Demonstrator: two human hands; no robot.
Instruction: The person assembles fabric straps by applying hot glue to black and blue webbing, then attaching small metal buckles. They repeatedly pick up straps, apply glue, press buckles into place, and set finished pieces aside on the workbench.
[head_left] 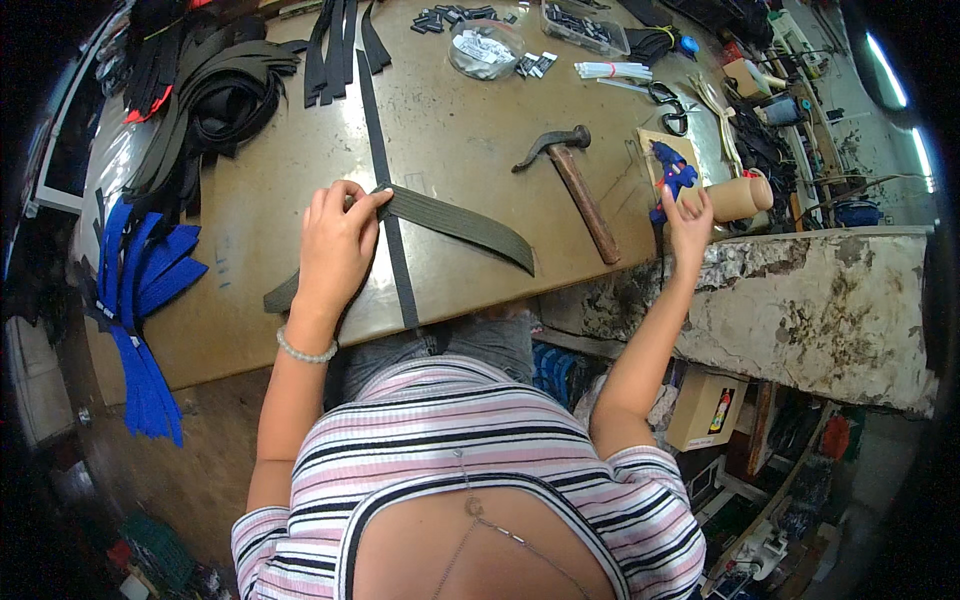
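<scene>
My left hand (pixel 340 235) is closed, thumb and fingers pinching an olive-green webbing strap (pixel 460 230). That strap lies slantwise over a long, narrow black strap (pixel 375 130), which runs down to the table's near edge. One end of the green strap shows below my left wrist. Over at the table's right side, my right hand (pixel 688 222) has its fingers apart beside a blue glue gun (pixel 672 168). Its thumb is close to the gun's handle; whether they touch I cannot tell. A piece of cardboard (pixel 650 143) lies under the gun.
Between my hands lies a wooden-handled hammer (pixel 585 200). Blue straps (pixel 150 270) and dark webbing (pixel 230 100) fill the left side. At the back are a bag of small parts (pixel 485 50), white sticks (pixel 612 71) and scissors (pixel 668 105). A brown cone (pixel 738 199) stands by my right hand.
</scene>
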